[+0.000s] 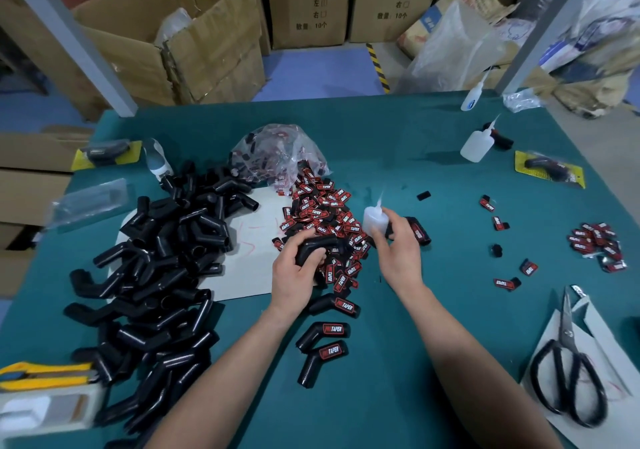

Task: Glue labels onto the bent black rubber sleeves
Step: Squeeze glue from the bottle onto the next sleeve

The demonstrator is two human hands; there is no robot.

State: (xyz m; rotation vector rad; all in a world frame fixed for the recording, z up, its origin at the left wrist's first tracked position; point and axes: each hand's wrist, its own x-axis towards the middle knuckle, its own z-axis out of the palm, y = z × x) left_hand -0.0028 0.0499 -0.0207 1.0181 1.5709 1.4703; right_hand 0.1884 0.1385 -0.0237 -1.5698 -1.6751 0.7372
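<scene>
My left hand [294, 275] grips a bent black rubber sleeve [317, 246] over the heap of red-and-black labels [325, 220] at the table's middle. My right hand [398, 251] holds a small white glue bottle [374, 222], nozzle pointing up, just right of the heap. A labelled sleeve [420, 232] lies behind the right hand's fingers. Three labelled sleeves [329, 331] lie in front of me between my forearms. A big pile of bare black sleeves [166, 265] covers the left of the green table [398, 396].
A clear bag of labels [277, 147] lies behind the heap. Two more glue bottles [479, 142] stand at the back right. Loose labels [597, 244] and scissors [568, 362] on paper lie at the right. A yellow utility knife [45, 374] lies front left. Cardboard boxes stand beyond the table.
</scene>
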